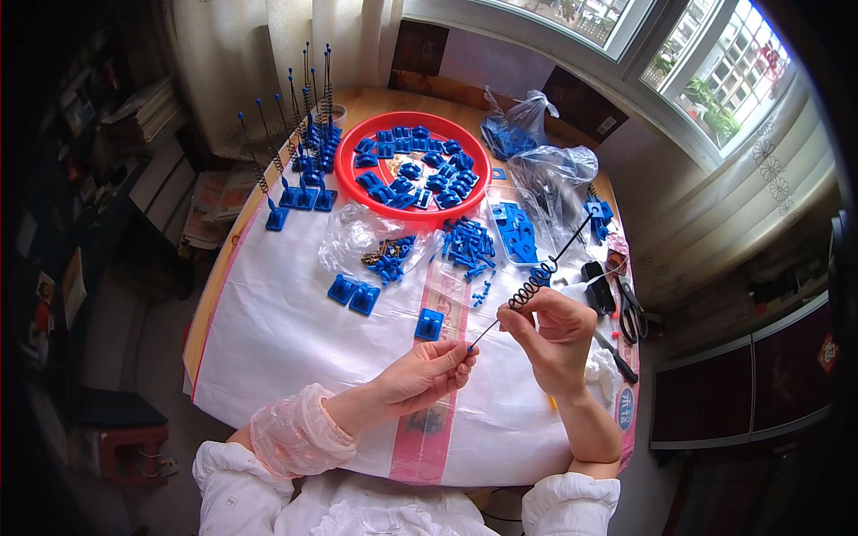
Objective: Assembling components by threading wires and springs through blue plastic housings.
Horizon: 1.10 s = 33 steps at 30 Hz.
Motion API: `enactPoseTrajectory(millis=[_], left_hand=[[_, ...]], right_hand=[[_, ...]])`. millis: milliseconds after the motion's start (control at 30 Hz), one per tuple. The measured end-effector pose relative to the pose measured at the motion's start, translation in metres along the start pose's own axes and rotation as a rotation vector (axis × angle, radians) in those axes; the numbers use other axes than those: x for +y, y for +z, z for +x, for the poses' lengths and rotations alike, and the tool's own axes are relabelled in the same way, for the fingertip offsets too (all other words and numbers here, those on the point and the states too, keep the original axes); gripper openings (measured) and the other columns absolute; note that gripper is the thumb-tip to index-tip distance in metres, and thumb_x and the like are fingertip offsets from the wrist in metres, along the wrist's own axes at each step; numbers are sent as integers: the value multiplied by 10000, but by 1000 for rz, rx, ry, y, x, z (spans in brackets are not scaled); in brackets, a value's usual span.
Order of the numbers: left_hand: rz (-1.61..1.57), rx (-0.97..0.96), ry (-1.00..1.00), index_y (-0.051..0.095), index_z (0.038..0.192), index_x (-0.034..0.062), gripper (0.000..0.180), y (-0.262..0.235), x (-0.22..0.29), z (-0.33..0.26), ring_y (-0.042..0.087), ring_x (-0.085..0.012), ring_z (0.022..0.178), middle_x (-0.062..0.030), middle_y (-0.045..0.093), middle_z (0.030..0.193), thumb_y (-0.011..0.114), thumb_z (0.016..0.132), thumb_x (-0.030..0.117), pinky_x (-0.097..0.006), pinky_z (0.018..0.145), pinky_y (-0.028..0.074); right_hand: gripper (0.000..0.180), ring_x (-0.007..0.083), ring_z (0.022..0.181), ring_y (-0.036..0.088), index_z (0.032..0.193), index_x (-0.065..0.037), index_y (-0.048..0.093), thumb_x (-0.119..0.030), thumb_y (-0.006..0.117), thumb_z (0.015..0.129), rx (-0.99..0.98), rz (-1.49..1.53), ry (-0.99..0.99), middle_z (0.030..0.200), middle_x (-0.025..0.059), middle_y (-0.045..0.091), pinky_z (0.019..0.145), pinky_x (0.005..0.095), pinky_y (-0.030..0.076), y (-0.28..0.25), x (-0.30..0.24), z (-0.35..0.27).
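Observation:
My left hand and my right hand hold a black wire spring above the front of the table. Coiled in the middle, it has straight ends and slants up to the far right. The left fingers pinch its lower end, where a small blue bit shows at the fingertips. Thumb and fingers of my right hand close on the wire at the near end of the coil. Just beyond my left hand, a single blue plastic base lies on the white sheet. Two more blue bases sit side by side farther left.
A red round tray holds many blue parts. Finished-looking spring stands crowd the far left. Small blue pegs and a clear tray of flat blue pieces lie mid-table. Black-handled scissors and a dark-handled tool rest at right.

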<state>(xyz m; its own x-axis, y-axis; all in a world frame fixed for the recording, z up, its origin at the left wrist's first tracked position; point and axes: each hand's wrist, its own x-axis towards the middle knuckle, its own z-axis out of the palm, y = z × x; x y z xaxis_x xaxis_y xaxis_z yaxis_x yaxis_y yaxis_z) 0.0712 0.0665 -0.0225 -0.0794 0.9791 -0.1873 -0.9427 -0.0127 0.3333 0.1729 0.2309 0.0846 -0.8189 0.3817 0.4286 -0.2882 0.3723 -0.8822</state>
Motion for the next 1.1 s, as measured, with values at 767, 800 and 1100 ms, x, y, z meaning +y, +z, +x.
enactPoseTrajectory(millis=[767,800,1100], left_hand=[[-9,21,37,692,1125,18,211,2,3,1,608,-80,870,-34,653,1015,627,1023,191,-184,807,550],[-9,22,40,692,1125,19,211,2,3,1,608,-80,869,-34,652,1015,626,1023,192,-184,807,549],[-3,16,32,696,1120,18,205,0,3,2,608,-83,871,-39,653,1016,623,1025,184,-185,803,552]], right_hand=[[82,128,766,685,877,61,714,115,758,834,-15,-19,-35,837,104,724,654,241,506,1,-2,-2],[81,127,765,684,879,61,714,113,759,834,-15,-14,-36,838,104,724,653,241,505,1,-2,-2],[72,124,760,679,885,62,717,96,764,841,-8,-18,-37,838,105,724,643,237,488,1,-3,-2]])
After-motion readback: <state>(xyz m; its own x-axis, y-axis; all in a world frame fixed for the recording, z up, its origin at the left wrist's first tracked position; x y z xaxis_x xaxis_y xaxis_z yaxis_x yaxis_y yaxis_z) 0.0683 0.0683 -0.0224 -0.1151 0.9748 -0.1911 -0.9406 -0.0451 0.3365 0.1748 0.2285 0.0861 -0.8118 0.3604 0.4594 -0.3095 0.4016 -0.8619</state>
